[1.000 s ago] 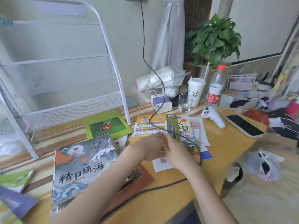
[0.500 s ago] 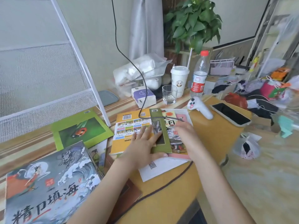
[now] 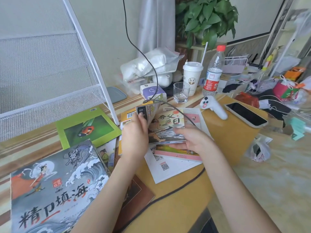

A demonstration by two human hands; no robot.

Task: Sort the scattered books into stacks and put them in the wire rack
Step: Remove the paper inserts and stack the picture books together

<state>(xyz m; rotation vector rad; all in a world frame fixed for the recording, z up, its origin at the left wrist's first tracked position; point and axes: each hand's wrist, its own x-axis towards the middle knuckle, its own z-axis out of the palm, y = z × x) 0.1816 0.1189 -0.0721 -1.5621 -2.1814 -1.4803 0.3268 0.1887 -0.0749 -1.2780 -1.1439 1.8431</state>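
On the desk, left hand (image 3: pixel 134 137) grips one thin booklet (image 3: pixel 146 109) — right hand (image 3: pixel 190 140) holds one picture book (image 3: pixel 166 126).

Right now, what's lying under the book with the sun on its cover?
Under the sun-cover book, held by the right hand, lie a pink-edged book and a white QR-code sheet. Anything deeper is covered.

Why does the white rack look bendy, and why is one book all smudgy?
Head view: the wide-angle lens curves the wire rack near the edge; the small book the left hand lifts is motion-blurred; soft daylight, faint shadows; the big wave-cover book stays fairly sharp.
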